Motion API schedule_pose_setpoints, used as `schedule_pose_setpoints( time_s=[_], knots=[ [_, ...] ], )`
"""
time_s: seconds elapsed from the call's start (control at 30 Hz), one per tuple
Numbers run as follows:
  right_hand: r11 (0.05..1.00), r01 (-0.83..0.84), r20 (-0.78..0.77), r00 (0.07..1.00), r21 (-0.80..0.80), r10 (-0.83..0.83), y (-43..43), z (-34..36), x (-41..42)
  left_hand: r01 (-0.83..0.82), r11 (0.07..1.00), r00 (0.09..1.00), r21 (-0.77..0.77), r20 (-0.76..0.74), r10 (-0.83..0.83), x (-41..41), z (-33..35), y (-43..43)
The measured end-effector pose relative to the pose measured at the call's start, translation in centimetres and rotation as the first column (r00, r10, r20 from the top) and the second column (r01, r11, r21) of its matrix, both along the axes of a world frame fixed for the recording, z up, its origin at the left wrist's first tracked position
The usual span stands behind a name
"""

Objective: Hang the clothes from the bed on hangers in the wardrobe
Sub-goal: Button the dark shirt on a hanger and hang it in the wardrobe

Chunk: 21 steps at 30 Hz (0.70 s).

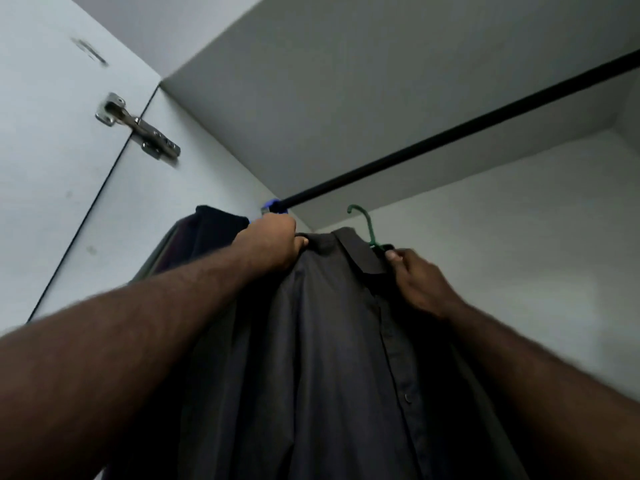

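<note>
You hold the dark shirt (329, 341) up inside the wardrobe, right in the middle of your view. It sits on the green hanger (367, 227). Your left hand (273, 242) is curled round the shirt's shoulder. Your right hand (415, 282) pinches the cloth just beside the hanger's neck.

The hook is not on the black rail (450, 133) yet. It is a bit under it, and the rail is at 12 o'clock from the hook.

What could go wrong:
- You hold mostly cloth, not the hanger. If you push up fast, the shirt could slide off one side of the hanger and fall.
- The hook could miss the rail if it is turned the wrong way. Then the whole thing drops when you let go.
- The other clothes (197, 244) hang at 9 o'clock, touching or nearly touching your left hand. The shirt could snag on them.

Room to move:
- The top board (346, 81) is close over the rail, so there is little room to lift the hook high.
- At 2 o'clock the rail is bare, with lots of room.
- A blue thing (273, 206) sits at the rail's near end. I cannot tell what it is.
- The door (52, 168) and its hinge (138, 128) are at 10 o'clock, well apart from your hands.
</note>
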State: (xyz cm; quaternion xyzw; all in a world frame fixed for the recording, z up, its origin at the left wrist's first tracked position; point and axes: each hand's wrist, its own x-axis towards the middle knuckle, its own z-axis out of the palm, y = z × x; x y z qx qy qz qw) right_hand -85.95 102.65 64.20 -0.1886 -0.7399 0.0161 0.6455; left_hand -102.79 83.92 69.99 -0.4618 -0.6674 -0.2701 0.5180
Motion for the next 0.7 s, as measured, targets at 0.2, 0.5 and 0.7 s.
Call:
schedule_pose_setpoints(
  time_s=[0.2, 0.5, 0.7],
  knots=[
    [0.994, -0.095, 0.125, 0.987, -0.044, 0.1, 0.7, 2.6, -5.3, -0.063, 0.998, 0.998, 0.014, 0.029, 0.063, -1.8, 3.7, 1.4],
    [0.984, -0.178, 0.23, 0.958, 0.005, 0.172, 1.6, 5.0, -10.4, -0.025, 0.991, 0.999, 0.132, 0.044, 0.019, -3.5, 5.7, 3.0],
    [0.975, -0.212, 0.199, 0.961, 0.068, 0.194, 1.9, 6.2, -11.4, -0.02, 0.982, 0.997, 0.187, 0.081, 0.005, -4.4, 6.9, 2.9]
  ],
)
